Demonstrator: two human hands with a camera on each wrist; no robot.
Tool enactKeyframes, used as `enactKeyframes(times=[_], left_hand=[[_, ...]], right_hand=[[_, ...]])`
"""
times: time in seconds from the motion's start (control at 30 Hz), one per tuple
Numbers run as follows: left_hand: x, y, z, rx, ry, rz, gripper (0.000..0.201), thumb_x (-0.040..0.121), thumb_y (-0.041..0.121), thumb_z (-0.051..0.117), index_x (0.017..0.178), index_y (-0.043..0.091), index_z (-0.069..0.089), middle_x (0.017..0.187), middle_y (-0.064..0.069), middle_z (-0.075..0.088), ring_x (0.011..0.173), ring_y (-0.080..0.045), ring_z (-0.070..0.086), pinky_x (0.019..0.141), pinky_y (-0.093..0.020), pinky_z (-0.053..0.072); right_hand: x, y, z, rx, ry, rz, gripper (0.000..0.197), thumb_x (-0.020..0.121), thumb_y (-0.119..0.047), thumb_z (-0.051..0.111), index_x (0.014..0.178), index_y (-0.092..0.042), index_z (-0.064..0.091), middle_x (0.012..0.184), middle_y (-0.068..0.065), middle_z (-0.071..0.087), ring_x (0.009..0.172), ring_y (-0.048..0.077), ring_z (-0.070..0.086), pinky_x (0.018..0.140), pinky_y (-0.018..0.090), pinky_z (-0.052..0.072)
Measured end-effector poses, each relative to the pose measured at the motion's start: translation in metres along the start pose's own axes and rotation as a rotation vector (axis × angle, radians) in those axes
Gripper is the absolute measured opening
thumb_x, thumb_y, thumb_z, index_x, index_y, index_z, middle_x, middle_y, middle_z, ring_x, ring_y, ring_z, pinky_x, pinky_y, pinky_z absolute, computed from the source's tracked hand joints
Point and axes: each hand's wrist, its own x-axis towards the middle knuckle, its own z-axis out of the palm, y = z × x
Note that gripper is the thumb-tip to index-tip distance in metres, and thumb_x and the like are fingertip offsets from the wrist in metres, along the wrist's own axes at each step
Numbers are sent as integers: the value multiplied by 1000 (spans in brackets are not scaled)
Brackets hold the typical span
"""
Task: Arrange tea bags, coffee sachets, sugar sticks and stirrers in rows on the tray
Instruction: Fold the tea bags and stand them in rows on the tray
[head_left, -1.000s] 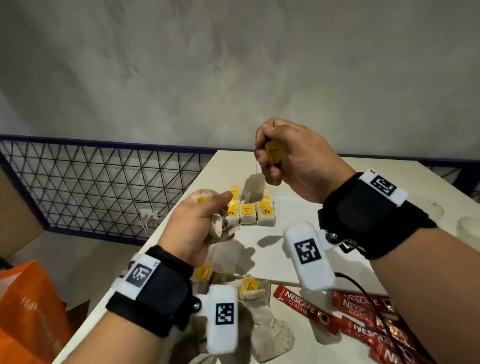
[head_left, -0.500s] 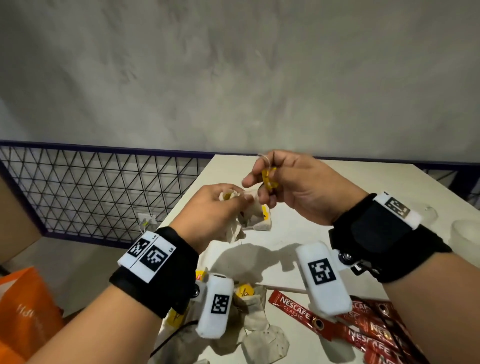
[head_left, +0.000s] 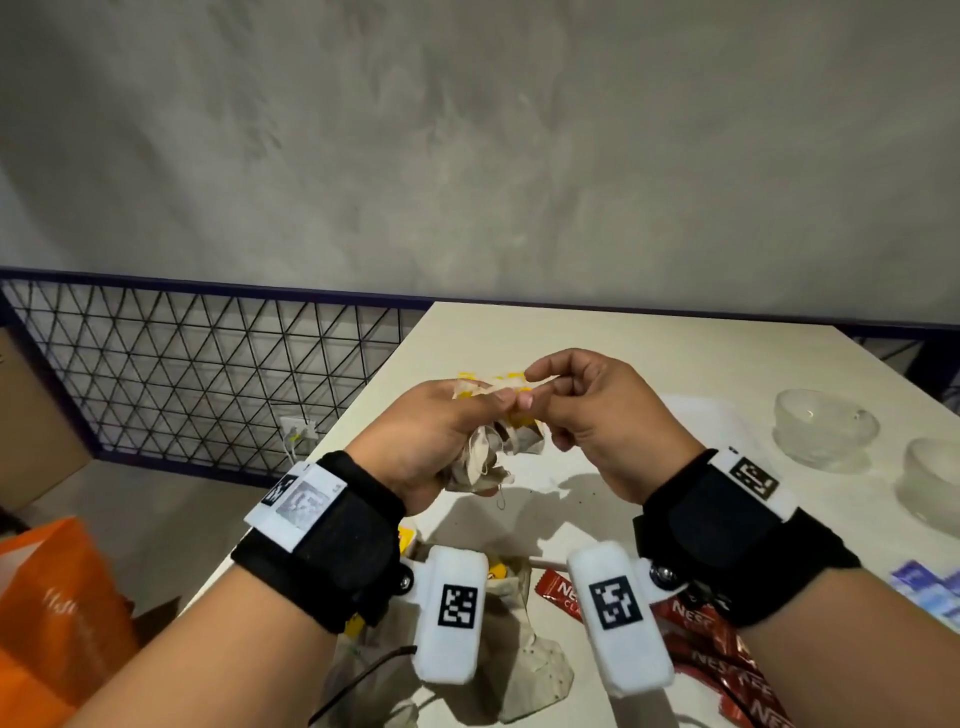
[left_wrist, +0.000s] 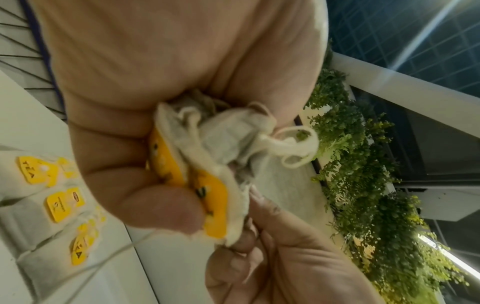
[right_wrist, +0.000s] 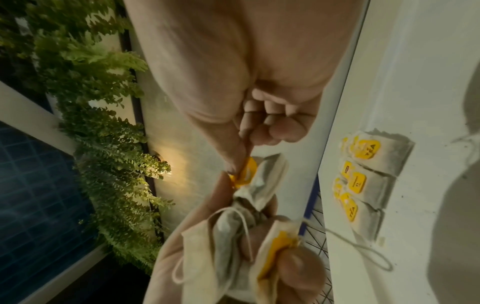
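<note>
The left hand (head_left: 426, 436) is clutching a tangled bunch of tea bags (head_left: 485, 457) above the table (head_left: 597, 343), while the right hand (head_left: 597, 415) is pinching one yellow tag (right_wrist: 245, 171), likely to separate it for the row (right_wrist: 363, 181).

The head view looks down over both wrists at the pale tabletop (head_left: 649, 364). Each wrist view, close along its palm, shares the crumpled yellow-tagged tea bags (left_wrist: 207, 156) (right_wrist: 233, 242).

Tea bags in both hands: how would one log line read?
left hand: grips tea bag bunch | right hand: pinches yellow tag | row of tea bags: on tray
</note>
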Motion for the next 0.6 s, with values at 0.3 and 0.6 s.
enactKeyframes(times=[0.3,0.6], left_hand=[[10,11,-9,130,-53,-22,16,92,2,54,77,5,57,58,-8,61,46,-18,59,46,-25,48],[52,17,-52,955,216,-113,20,79,32,74,72,14,66,72,-3,64,59,-19,55,57,-23,40]], right_hand=[[2,-2,-4,-222,-108,6,3,86,-13,70,85,-16,69,72,0,63,60,10,53,55,26,46],[42,17,-17,-274,-89,210,7,90,-11,66,89,-8,59,78,15,61,56,24,56,51,30,50]])
